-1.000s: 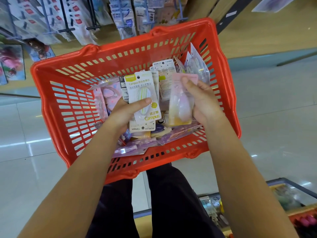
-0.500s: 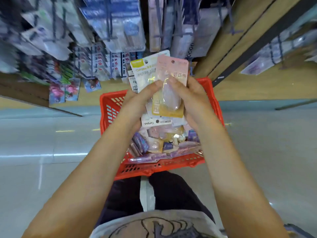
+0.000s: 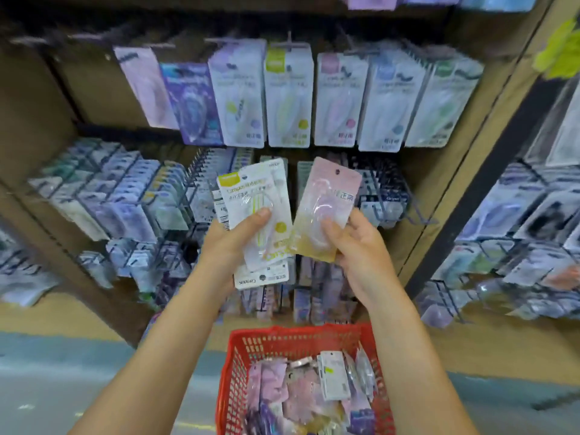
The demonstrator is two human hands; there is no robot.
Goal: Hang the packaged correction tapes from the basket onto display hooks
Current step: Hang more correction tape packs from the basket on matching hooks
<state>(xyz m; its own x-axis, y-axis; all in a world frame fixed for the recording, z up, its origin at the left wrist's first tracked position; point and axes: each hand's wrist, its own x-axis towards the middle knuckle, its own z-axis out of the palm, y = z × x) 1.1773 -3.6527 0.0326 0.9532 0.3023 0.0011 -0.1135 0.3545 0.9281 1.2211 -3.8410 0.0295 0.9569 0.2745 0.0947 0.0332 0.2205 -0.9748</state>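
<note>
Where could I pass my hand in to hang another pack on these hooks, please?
Free: the dark gap between the top row of hanging packs and the lower wire hooks. Crowded: the hooks behind the left hand and right hand, and the red basket.

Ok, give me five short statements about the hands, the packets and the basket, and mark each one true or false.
1. The left hand holds several white packets. True.
2. The right hand is empty. False: it pinches a pink packet.
3. The red basket still holds packets. True.
4. The pink packet already hangs on a hook. False: it is still in the hand, in front of the display.
5. The top row of hooks is bare. False: packets hang there.
</note>
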